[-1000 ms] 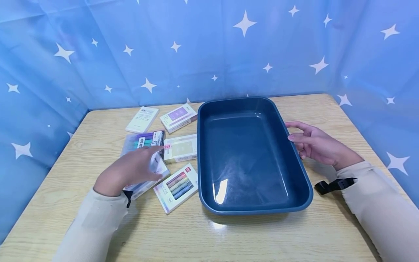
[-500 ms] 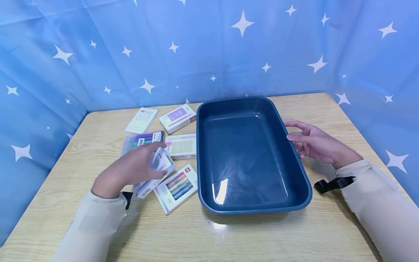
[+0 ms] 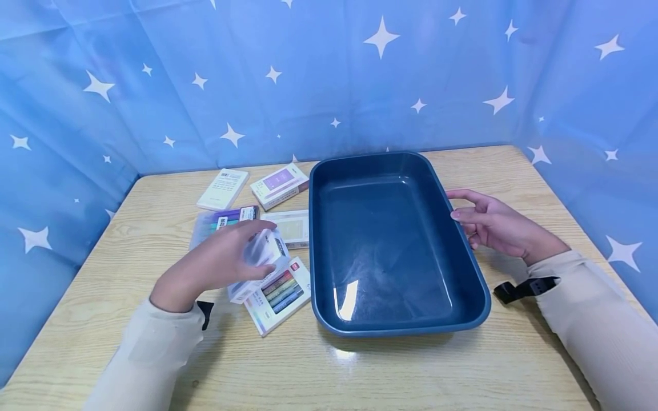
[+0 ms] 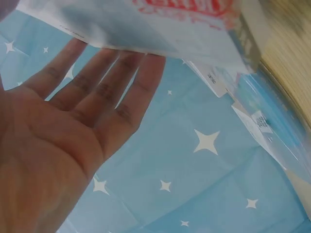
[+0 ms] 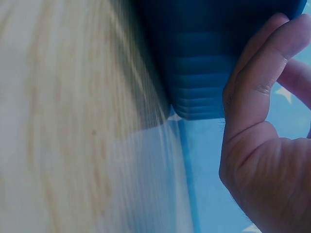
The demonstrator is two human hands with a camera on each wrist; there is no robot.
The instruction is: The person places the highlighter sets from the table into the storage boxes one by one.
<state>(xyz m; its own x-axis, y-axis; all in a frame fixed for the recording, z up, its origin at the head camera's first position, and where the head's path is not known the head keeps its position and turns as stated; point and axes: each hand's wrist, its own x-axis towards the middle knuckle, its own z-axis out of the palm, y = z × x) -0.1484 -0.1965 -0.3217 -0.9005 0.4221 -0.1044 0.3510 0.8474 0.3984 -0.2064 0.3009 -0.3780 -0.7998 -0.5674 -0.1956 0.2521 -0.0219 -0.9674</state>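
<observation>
My left hand (image 3: 213, 260) pinches a white box (image 3: 267, 251) with a translucent top between thumb and fingers. This box is held tilted and overlaps a flat marker set (image 3: 280, 299) with a window showing coloured pens. In the left wrist view, the fingertips (image 4: 155, 63) lie along the lower edge of the box (image 4: 126, 29), whose face bears red print. At the right long side of the dark blue plastic bin (image 3: 390, 245), my right hand (image 3: 493, 222) holds the rim, with the thumb tip at the edge and the other fingers bent outside. Nothing lies inside the bin.
Behind my left hand are a clear pack of coloured pens (image 3: 211, 222) and a pale box (image 3: 295, 225) beside the bin. Farther back lie a purple-labelled box (image 3: 280, 185) and a white box (image 3: 223, 188). A starry blue curtain (image 3: 329, 74) borders the wooden table (image 3: 360, 377).
My left hand has picked up the white box from beside the pen pack and moved right with it, over the marker set. The right hand and the bin have stayed put.
</observation>
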